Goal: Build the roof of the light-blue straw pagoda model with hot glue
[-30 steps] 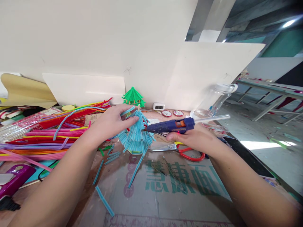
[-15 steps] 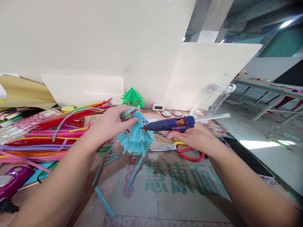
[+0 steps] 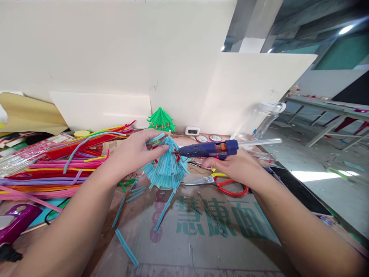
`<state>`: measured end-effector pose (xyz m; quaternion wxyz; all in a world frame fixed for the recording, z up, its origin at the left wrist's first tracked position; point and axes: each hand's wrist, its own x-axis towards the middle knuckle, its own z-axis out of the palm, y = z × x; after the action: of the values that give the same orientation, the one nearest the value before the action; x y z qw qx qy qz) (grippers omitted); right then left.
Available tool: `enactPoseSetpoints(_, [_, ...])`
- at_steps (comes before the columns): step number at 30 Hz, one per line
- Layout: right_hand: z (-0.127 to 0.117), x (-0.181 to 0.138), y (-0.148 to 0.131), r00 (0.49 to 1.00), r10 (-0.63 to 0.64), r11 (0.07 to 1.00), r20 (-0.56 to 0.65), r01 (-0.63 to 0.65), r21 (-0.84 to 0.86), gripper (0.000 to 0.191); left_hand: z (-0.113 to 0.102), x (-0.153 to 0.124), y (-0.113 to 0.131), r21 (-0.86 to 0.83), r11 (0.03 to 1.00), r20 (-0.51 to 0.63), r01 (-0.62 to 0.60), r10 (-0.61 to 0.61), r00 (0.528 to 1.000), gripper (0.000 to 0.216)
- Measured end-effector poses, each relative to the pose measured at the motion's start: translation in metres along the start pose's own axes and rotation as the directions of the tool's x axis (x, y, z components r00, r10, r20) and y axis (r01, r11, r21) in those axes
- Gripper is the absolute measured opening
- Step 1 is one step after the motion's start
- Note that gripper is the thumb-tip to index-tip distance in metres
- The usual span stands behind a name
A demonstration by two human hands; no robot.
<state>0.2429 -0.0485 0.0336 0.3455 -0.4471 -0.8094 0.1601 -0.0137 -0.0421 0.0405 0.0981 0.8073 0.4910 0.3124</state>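
A tiered cone-roofed model of light-blue pipe cleaners [image 3: 167, 172] stands upright on the printed cardboard. Around its upper left side my left hand [image 3: 141, 150] is closed, thumb pressed on the blue roof. A short blue pipe-cleaner piece [image 3: 155, 138] shows by its fingers; whether they grip it too is hidden. My right hand [image 3: 233, 165] grips a dark-blue hot glue gun [image 3: 206, 150], a clear glue stick [image 3: 261, 142] poking out of its back. The nozzle points left, at or very near the model's upper roof. Several cut blue pieces [image 3: 127, 247] lie in front.
Behind stands a green model roof [image 3: 161, 118], beside a small digital clock [image 3: 192, 130]. Red-handled scissors [image 3: 233, 188] lie under the right hand. Bundles of coloured pipe cleaners [image 3: 57, 181] cover the left side. A clear bottle [image 3: 263, 119] stands at the right, a purple tool [image 3: 20, 221] lower left.
Both hands, the model and the glue gun hold nearly the same positions. The gun has shifted very slightly; the whole view has moved a touch.
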Motion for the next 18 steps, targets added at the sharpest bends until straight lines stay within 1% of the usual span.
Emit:
enactPoseSetpoints(4, [0.001,0.001,0.000,1.000,0.024,0.999,0.005,-0.024,0.029,0.012,-0.001,-0.001,0.001,0.003,1.000,-0.002,-0.030,0.030,1.000,0.037])
enactPoseSetpoints(10, [0.001,0.002,0.005,0.999,-0.006,1.000,0.040,0.006,0.001,0.014,0.000,0.000,0.000,0.008,0.999,-0.004,-0.051,0.052,0.999,0.036])
enactPoseSetpoints(13, [0.001,0.002,0.006,1.000,-0.016,0.998,0.015,0.017,-0.058,0.017,0.001,-0.001,-0.001,0.007,0.998,-0.002,-0.058,0.058,0.998,0.037])
enactPoseSetpoints(18, [0.000,0.002,0.013,0.998,-0.015,0.984,-0.063,0.004,-0.179,0.017,0.001,-0.001,-0.001,0.021,0.998,-0.001,-0.066,0.066,0.998,0.039])
